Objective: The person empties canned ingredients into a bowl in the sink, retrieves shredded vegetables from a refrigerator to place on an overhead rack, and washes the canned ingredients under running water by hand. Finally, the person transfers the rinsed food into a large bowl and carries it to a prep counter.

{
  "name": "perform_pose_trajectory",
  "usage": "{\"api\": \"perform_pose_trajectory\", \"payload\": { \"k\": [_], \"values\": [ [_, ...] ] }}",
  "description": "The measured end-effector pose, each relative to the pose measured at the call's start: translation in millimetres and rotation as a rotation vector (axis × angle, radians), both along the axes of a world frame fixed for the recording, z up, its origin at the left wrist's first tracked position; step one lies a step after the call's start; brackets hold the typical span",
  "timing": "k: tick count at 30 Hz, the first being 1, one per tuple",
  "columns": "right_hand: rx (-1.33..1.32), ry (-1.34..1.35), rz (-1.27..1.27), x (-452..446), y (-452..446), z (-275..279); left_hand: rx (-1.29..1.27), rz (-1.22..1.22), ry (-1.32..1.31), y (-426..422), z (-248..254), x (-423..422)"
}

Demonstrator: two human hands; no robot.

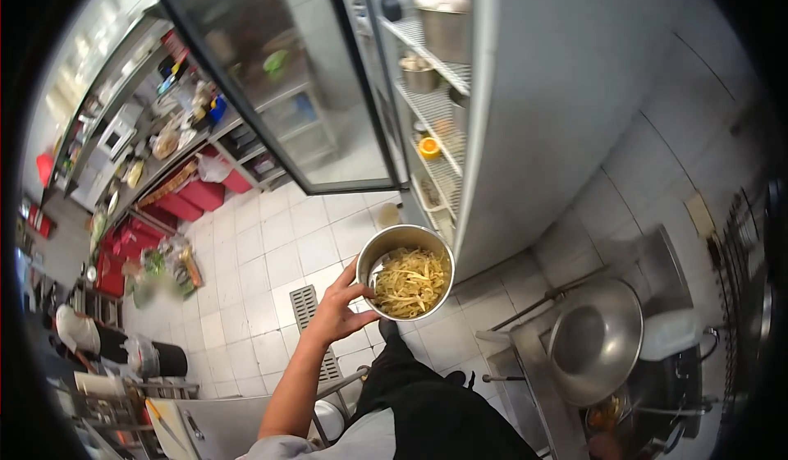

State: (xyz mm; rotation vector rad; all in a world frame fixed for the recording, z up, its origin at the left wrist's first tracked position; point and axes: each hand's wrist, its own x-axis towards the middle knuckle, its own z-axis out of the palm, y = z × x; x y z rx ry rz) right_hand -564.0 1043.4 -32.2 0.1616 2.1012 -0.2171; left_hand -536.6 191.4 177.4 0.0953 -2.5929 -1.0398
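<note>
My left hand [336, 306] grips the rim and side of a round metal pot [367, 265], its fingers and thumb closed on the left edge. Pale yellow strips [410, 283], like flat noodles or shredded vegetable, fill the pot; I cannot tell which. The pot is held in front of me above the tiled floor, beside an open glass-door fridge. Wire shelves [427, 123] inside the fridge carry metal containers and an orange-topped item [428, 148]. My right hand is out of sight.
The fridge's glass door [279, 74] swings out to the left. A large wok [595, 341] sits at the right by the stove, near a white jug [669, 334]. A floor drain [304, 306] lies below. Another person [78, 330] stands far left near a cluttered counter [164, 160].
</note>
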Motion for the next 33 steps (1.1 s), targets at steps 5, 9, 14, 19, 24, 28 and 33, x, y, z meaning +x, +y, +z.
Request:
{"api": "perform_pose_trajectory", "payload": {
  "k": [5,9,14,19,24,28,33],
  "values": [
    [-0.397,0.239,0.279,-29.8,-291.7,111.3,0.057,0.068,-0.030,-32.7,-37.4,16.7],
    [-1.040,0.107,-0.244,-74.9,-516.3,96.8,0.101,0.078,0.026,-73.0,-58.3,47.4],
    [-1.157,-0.032,-0.040,-92.5,-765.6,128.1,0.123,0.186,0.132,-111.6,-57.7,106.6],
    [-1.093,-0.146,0.513,-105.6,-919.2,126.3,0.227,0.695,0.209,-150.4,-55.3,191.4],
    [-0.768,-0.219,0.976,-169.6,-991.0,20.1,0.151,1.446,0.254,-134.7,-65.4,287.8],
    [-0.227,-0.152,1.310,-193.1,-1020.9,-11.4,-0.020,1.982,0.294,-104.9,-80.6,367.5],
    [-0.181,-0.200,1.358,-210.3,-1095.3,-52.9,-0.196,2.511,0.301,-76.0,-124.4,453.8]
  ]
}}
